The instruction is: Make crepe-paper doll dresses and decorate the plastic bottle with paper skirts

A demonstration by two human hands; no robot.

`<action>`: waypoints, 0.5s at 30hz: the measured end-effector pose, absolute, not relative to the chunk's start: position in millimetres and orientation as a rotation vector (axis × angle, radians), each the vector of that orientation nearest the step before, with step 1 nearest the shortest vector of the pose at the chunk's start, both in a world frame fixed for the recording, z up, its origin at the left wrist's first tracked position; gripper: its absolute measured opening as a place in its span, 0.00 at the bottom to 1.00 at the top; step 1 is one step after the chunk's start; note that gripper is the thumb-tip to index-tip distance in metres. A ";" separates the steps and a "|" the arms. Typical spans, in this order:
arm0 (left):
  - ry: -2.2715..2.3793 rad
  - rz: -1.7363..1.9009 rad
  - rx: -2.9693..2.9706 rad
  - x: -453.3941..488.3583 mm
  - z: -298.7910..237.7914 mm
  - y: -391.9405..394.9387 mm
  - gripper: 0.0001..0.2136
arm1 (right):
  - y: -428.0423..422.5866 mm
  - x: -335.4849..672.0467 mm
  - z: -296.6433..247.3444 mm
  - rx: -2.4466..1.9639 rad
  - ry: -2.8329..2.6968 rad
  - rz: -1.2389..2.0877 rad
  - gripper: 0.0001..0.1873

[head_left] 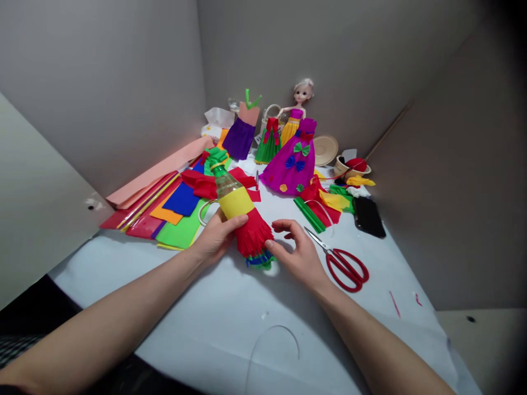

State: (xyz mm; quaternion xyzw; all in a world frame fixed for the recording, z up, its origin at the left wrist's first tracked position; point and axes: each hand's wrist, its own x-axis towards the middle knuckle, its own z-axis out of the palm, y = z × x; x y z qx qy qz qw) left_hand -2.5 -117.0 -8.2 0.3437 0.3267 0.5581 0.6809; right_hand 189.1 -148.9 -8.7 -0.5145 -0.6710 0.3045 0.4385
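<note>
My left hand is wrapped round the side of a plastic bottle, its thumb on a yellow paper band. The bottle lies tilted, its neck pointing away and to the left, with green crepe paper bunched at the top. Red fringed paper covers its lower part, with blue and green fringe showing at the bottom edge. Beside the fringe is my right hand, fingers curved and apart from the thumb. Its thumb tip is at the fringe's edge; whether it touches is hard to tell.
Red-handled scissors lie right of my right hand, near a black phone. Coloured paper sheets are stacked at left. A purple paper dress and a doll stand behind. A thin clear strand curves in front.
</note>
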 end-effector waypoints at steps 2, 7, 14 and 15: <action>0.742 1.249 0.789 -2.1 -7.2 -117.7 0.25 | -151.6 187.5 -6.3 -1.274 -1.708 0.720 0.19; 0.762 1.139 0.772 -3.4 -8.5 -119.3 0.23 | -156.2 188.4 -0.3 -1.222 -1.722 0.827 0.09; 0.707 0.784 0.687 -8.3 -11.4 -124.4 0.19 | -156.9 192.0 4.8 -1.239 -1.630 0.905 0.06; 0.696 0.746 0.660 -8.6 -10.5 -124.7 0.18 | -156.7 192.7 4.9 -1.239 -1.613 0.895 0.06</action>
